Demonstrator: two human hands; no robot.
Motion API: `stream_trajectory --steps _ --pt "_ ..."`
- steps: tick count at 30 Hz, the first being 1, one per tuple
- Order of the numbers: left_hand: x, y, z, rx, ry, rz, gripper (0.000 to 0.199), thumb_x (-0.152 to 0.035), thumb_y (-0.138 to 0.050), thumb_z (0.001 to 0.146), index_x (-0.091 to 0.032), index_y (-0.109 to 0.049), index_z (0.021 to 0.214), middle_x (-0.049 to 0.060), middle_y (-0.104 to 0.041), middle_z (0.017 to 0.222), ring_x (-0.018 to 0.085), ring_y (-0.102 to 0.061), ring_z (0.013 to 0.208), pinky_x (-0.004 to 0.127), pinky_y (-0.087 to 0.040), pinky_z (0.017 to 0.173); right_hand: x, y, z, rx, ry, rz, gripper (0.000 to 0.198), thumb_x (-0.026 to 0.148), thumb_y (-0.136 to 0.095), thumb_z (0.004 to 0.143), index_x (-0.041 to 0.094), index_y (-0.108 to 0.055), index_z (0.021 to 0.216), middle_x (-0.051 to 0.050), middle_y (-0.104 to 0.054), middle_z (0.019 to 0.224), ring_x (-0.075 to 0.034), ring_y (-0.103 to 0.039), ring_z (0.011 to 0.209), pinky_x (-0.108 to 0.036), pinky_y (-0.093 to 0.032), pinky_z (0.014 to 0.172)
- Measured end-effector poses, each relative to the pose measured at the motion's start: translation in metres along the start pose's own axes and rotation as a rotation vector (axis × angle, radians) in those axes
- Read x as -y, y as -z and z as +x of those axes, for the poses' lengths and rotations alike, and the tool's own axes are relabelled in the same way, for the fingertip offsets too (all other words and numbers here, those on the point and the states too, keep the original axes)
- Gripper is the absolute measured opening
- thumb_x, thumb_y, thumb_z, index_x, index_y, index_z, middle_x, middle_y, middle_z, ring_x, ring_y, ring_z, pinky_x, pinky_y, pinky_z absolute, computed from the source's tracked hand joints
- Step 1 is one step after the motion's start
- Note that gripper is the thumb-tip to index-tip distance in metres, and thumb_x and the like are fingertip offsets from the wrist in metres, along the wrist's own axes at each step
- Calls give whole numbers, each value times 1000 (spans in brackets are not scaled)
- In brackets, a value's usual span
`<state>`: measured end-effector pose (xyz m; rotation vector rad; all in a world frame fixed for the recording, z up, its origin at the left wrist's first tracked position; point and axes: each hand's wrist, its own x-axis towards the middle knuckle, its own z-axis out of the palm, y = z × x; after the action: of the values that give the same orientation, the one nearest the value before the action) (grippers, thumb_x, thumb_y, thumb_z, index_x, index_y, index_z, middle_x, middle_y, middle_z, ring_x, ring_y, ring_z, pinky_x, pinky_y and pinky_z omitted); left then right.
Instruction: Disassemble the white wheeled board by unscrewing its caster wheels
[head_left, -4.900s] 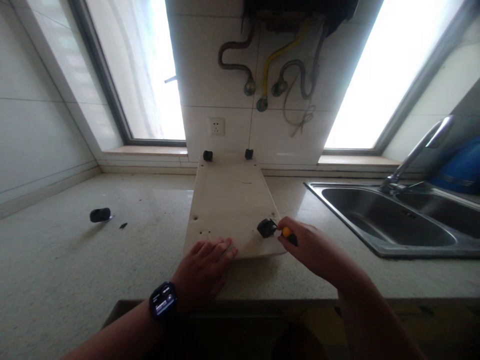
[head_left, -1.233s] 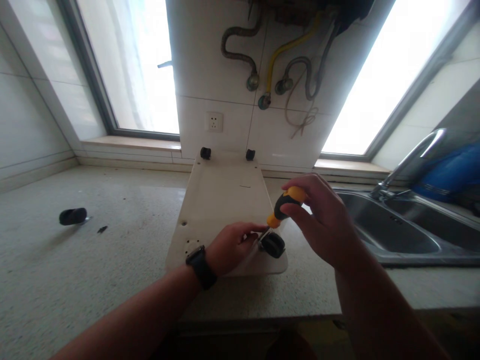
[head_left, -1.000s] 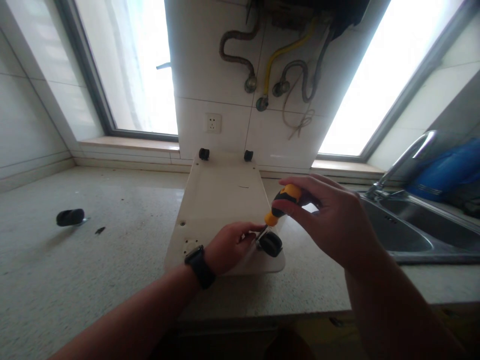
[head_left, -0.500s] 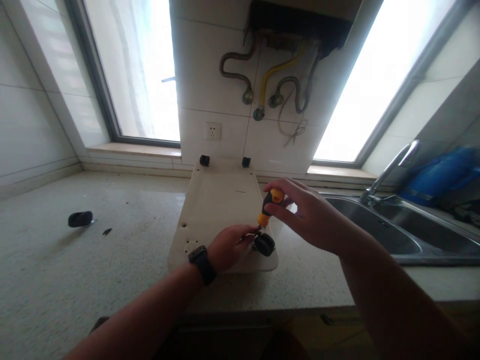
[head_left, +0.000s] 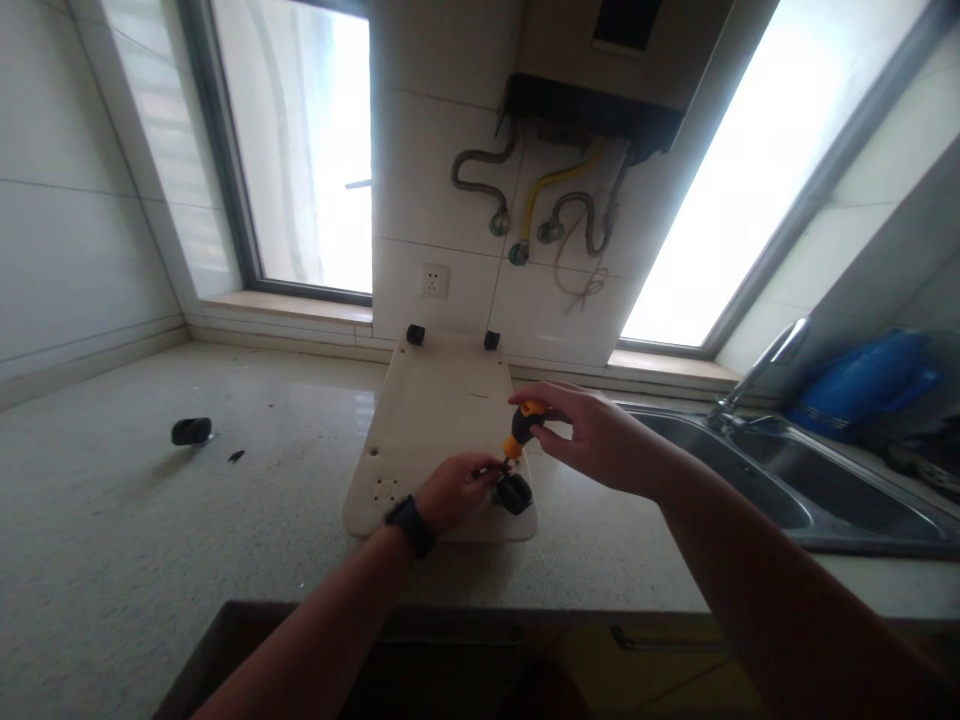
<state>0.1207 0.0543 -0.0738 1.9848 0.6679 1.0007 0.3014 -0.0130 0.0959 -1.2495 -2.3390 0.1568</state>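
A cream-coloured panel (head_left: 442, 420) with rounded corners lies on the counter, its casters facing up. My right hand (head_left: 574, 425) is closed round the yellow and black handle of a screwdriver (head_left: 526, 422), which points down at the base of the near right caster (head_left: 514, 494). My left hand (head_left: 454, 490), with a black watch on the wrist, pinches close by the screwdriver's tip; what lies between the fingertips is too small to tell. Two more casters, one left (head_left: 415, 335) and one right (head_left: 492, 341), stand at the panel's far end. Screw holes show at the near left corner.
A loose caster (head_left: 191, 431) lies on the speckled counter (head_left: 135, 520) at left, beside a small dark scrap (head_left: 236, 456). To the right is a double steel sink (head_left: 750, 490) with a tap (head_left: 757, 375). Behind it sits a blue container (head_left: 862, 385). Pipes hang on the wall.
The view has tilted up and shifted slightly. Both hands stay at the near right caster, the screwdriver still in my right hand and its tip still by my left fingertips.
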Motion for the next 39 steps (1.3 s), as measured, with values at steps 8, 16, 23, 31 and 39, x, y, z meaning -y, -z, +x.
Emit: stream_trajectory --steps 8,16,23,31,39 --pt "5 -6 3 -92 70 78 28 -38 -59 97 -19 -79 103 8 -80 104 24 -72 96 34 -51 88 -11 -14 8 -218 -88 139 31 38 -75 84 24 -70 111 -6 -67 104 -21 -68 91 -40 -57 83" --pt "6 -9 3 -146 119 148 33 -48 -64 92 -20 -80 99 8 -79 96 23 -70 84 32 -48 76 -10 -12 3 -138 -79 125 29 39 -70 88 27 -69 114 -8 -63 111 -22 -68 94 -41 -60 83" --pt "5 -10 4 -200 173 207 37 -53 -70 87 -17 -79 93 5 -74 77 19 -62 66 30 -42 64 -17 -11 1 -72 -97 324 42 23 -67 88 28 -57 128 -6 -66 119 -22 -70 108 -42 -56 98" --pt "6 -10 3 -122 54 -73 23 -34 -63 95 -21 -79 104 6 -80 105 22 -72 96 33 -52 88 -13 -22 -2 -175 5 214 34 16 -64 85 28 -59 116 -7 -59 121 -22 -63 109 -42 -57 93" --pt "6 -10 3 -220 136 19 23 -40 -72 89 -18 -79 91 6 -79 84 19 -68 72 30 -49 70 -15 -41 -17 -338 -174 151 52 43 -75 85 24 -52 127 -9 -59 111 -21 -62 88 -40 -57 74"
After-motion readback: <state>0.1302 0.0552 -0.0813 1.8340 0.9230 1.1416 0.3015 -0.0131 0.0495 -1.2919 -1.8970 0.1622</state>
